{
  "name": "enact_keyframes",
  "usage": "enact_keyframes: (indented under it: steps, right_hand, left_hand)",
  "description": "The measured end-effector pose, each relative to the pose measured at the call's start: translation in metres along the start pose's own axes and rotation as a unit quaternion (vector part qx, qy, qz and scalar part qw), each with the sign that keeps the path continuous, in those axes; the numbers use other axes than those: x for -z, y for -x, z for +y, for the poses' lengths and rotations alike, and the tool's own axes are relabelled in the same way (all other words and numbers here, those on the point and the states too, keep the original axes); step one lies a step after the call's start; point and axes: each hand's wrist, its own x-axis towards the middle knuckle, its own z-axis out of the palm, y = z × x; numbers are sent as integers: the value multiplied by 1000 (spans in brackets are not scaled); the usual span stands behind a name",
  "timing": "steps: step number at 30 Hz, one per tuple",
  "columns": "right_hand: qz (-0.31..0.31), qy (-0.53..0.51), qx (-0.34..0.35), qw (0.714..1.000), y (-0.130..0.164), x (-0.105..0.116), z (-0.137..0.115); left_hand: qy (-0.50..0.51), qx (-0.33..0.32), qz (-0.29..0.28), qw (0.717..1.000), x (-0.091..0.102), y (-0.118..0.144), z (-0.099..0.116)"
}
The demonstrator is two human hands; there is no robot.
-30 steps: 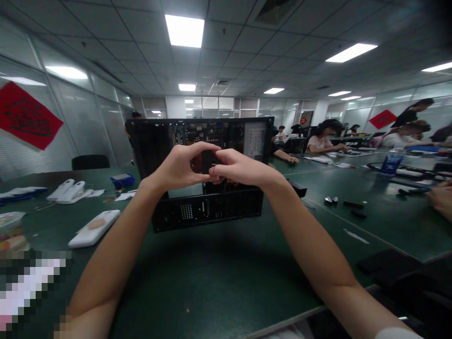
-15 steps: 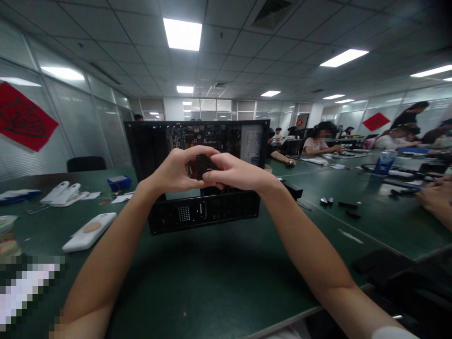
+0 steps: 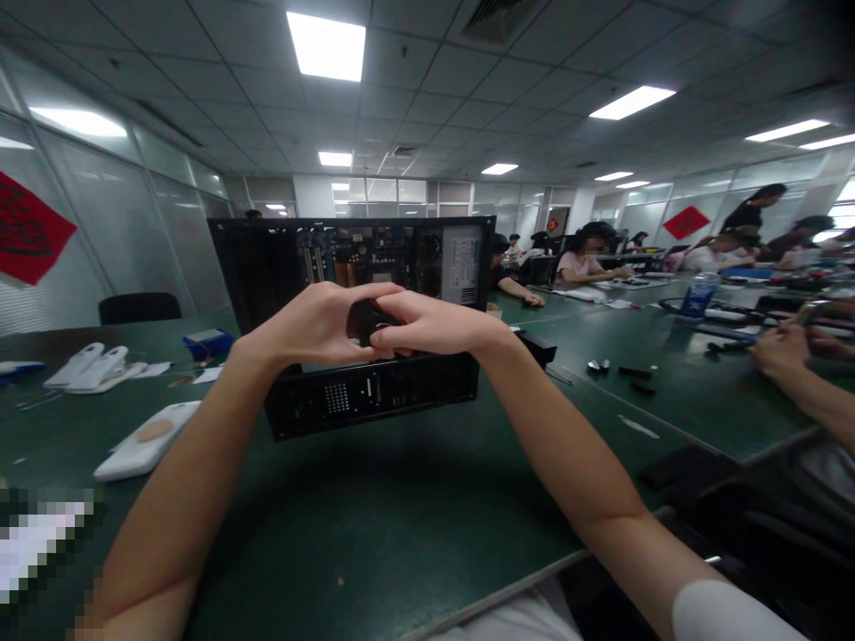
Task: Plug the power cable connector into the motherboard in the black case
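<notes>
While the long dark-green counter (image 3: pixel 374 534) stretches across the whole room under the ceiling lights, the biggest thing on it near the person is an open black metal computer case (image 3: pixel 347 303), standing on its side with its open face toward the camera. Inside that case a green circuit board with slots and a grey power-supply box bearing a white label are visible; the rest of its inside is hidden behind the hands. Both forearms reach forward over bare counter and meet just in front of the case's open face, above its perforated lower panel. A small dark rounded part (image 3: pixel 366 320) sits pinched between the two hands, mostly covered, so its long axis cannot be told. The left hand (image 3: pixel 313 322) curls around the part's left side, fingers closed on it, and the right hand (image 3: pixel 427 325) clamps it from the right with thumb and fingers; both hands are equally near, touching each other. Left of the arms lie a white flat phone-like slab (image 3: pixel 143 441), white handsets and a small blue box (image 3: pixel 207 341). Farther right, other people sit at the counter, one person's hand (image 3: pixel 775 352) resting near small black loose pieces (image 3: pixel 631 378).
</notes>
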Motion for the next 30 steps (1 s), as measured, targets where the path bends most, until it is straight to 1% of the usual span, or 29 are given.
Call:
enact_keyframes:
  steps: [3, 8, 15, 19, 24, 30]
  right_hand:
    - [7, 18, -6, 1000, 0, 1, 0]
    - [6, 28, -20, 999, 0, 1, 1]
    - [35, 80, -24, 996, -1, -1, 0]
    - [21, 82, -31, 996, -1, 0, 1]
    - [12, 86, -70, 994, -4, -3, 7]
    - [2, 101, -68, 993, -4, -3, 9]
  left_hand:
    - [-6, 4, -5, 1000, -1, 0, -1]
    - [-44, 16, -10, 999, -2, 0, -4]
    - [-67, 36, -4, 997, -5, 0, -8]
    - [-93, 45, -18, 994, -7, 0, -10]
    - [-109, 35, -36, 993, -2, -1, -7]
    - [-110, 37, -47, 992, -2, 0, -8]
